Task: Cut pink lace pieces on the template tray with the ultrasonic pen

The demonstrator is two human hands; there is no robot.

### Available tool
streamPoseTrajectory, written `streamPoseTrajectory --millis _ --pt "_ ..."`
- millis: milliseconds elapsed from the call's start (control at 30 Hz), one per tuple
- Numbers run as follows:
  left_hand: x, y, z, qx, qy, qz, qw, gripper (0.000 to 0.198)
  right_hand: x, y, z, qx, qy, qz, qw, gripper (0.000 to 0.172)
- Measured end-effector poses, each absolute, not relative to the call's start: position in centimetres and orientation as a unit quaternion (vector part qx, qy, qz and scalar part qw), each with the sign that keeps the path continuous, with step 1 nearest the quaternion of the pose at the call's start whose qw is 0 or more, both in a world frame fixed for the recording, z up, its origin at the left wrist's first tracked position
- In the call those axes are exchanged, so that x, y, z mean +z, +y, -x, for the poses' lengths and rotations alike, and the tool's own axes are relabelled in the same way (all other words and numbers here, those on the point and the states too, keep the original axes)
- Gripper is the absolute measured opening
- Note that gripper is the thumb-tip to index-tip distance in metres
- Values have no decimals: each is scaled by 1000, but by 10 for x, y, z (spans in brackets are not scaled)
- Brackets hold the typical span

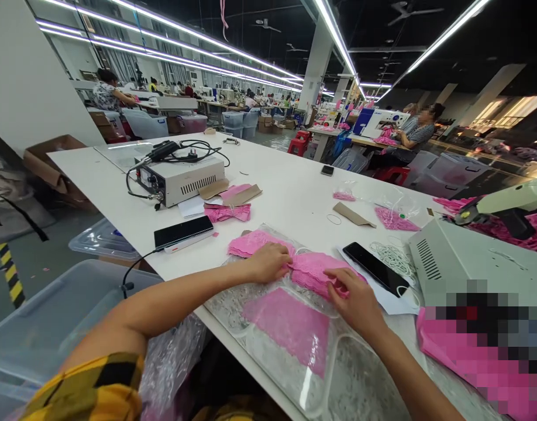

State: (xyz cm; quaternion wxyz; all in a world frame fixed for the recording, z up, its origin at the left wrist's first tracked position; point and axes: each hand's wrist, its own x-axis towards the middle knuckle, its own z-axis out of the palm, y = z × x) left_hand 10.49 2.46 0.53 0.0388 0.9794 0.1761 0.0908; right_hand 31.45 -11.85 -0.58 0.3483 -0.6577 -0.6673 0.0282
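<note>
A stack of pink lace fabric (315, 270) lies across a clear plastic template (307, 397), gathered narrow at its middle. My left hand (272, 262) is closed on the fabric at that gather, fingertips bent down and partly hidden. My right hand (350, 292) rests on the right end of the stack, its fingers bent and apart against the lace edge. Just below, a flat pink fabric piece (290, 327) shows under the clear plastic. A tied pink bundle (228, 213) sits beyond my left hand.
At the back left stands a grey control box (185, 178) with a cabled handpiece. Phones (376, 268) and white elastic loops (393, 258) lie on the white table (277, 175). A pale machine (474, 263) borders the right side; a clear bin (75, 316) stands left. People work farther off.
</note>
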Motion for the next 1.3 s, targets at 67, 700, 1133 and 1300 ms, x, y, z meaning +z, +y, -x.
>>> streamPoseTrajectory --millis 67,700,1133,1300 --pt "3 31 -123 66 185 -980 27 20 -10 -110 -319 30 -665 664 340 23" --pt "2 35 -128 33 169 -985 18 24 -18 -111 -325 91 -653 684 311 24" --pt "2 49 -127 88 149 -984 52 23 -12 -109 -329 87 -660 668 332 23" --pt "17 40 -130 156 142 -976 46 15 4 -97 -313 56 -630 687 357 30"
